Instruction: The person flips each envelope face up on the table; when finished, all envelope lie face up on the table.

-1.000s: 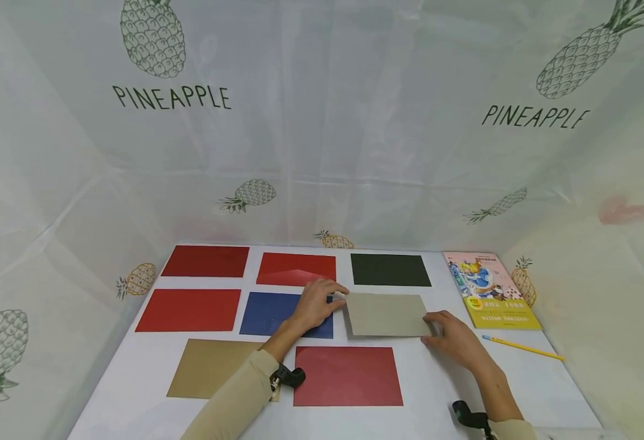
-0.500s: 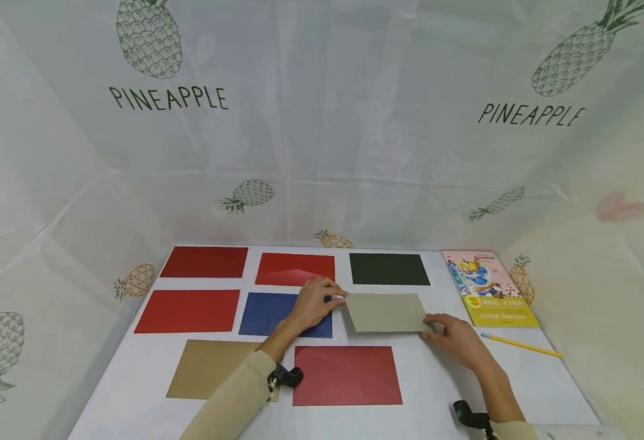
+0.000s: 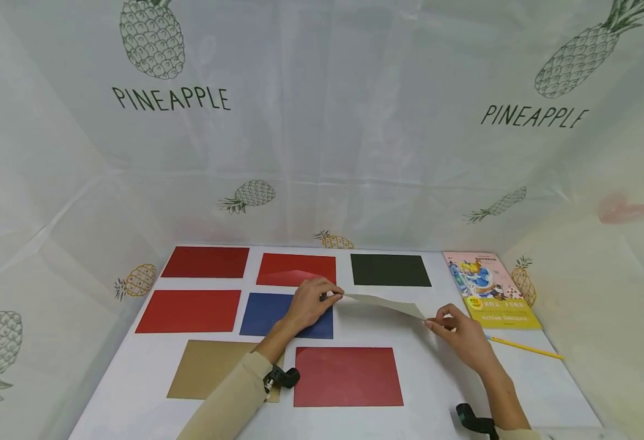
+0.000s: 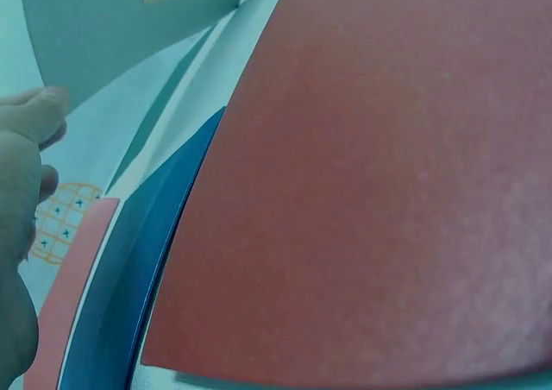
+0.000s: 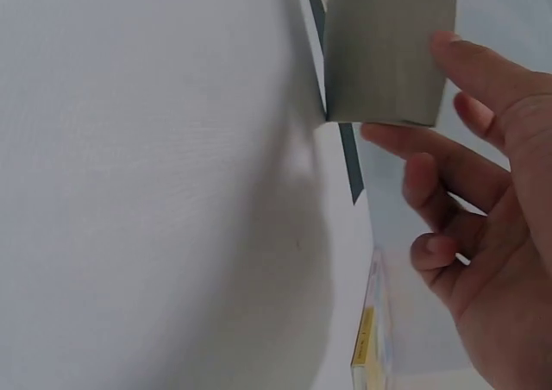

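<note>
Head view, near to far: one rose-red sheet [image 3: 349, 377] and one tan sheet [image 3: 214, 366] make the front row on the white table [image 3: 542, 391], the left beige sleeve [image 3: 228, 397] crossing over the tan one. Beyond them, two hands share one grey-beige sheet [image 3: 386, 302], the only one of eight that is lifted; it slants between them. The left hand [image 3: 309, 304], over one blue sheet [image 3: 263, 315], pinches its left end between thumb and fingertips. The right hand [image 3: 462, 337], forearm angled in from the lower right, pinches its right corner, remaining fingers curled. One red sheet [image 3: 188, 311] lies left of the blue; one yellow pencil [image 3: 528, 348] lies beside the right hand. Farthest are one dark-red sheet [image 3: 206, 262], one bright-red sheet [image 3: 296, 266], one dark-green sheet [image 3: 391, 270] and one pink-and-yellow book [image 3: 489, 290].
</note>
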A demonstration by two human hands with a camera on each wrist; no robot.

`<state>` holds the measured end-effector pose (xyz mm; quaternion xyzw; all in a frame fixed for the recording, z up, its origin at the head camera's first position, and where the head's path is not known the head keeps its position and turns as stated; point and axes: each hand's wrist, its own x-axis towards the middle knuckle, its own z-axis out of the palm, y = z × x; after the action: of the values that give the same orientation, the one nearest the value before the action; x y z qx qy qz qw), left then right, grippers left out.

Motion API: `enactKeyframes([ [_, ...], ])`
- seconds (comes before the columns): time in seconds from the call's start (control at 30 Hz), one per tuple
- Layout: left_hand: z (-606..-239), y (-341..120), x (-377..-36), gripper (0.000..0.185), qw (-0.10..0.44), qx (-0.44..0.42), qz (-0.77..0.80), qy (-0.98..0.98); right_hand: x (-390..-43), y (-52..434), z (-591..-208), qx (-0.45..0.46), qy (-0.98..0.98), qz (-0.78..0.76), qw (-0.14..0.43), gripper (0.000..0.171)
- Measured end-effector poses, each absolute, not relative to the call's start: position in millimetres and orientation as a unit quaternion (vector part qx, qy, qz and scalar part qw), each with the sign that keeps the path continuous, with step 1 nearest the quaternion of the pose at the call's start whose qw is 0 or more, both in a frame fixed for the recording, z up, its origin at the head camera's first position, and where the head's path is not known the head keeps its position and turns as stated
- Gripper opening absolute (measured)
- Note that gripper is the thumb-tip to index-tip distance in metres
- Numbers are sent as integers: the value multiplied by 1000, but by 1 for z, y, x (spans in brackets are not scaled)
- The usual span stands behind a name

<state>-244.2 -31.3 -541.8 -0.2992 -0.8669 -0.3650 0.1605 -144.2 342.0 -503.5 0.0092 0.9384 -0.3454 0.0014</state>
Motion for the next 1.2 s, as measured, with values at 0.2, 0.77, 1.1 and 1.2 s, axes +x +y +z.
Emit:
enactKeyframes([
  [0.2, -540, -33, -244, 15, 171, -304, -397, -849, -145, 339, -503, 10, 928, -362, -82, 31],
  [0.77, -543, -31, -239, 33, 104, -334, -383, -855, -158, 330, -514, -25, 946, -294, -132, 42],
  [1.1, -541, -28, -241, 59, 72, -349, -375, -856, -159, 328, -524, -61, 965, -212, -142, 57],
  [1.2, -541, -27, -241, 58, 72, -348, -375, -856, -160, 329, -525, -73, 967, -198, -145, 58],
])
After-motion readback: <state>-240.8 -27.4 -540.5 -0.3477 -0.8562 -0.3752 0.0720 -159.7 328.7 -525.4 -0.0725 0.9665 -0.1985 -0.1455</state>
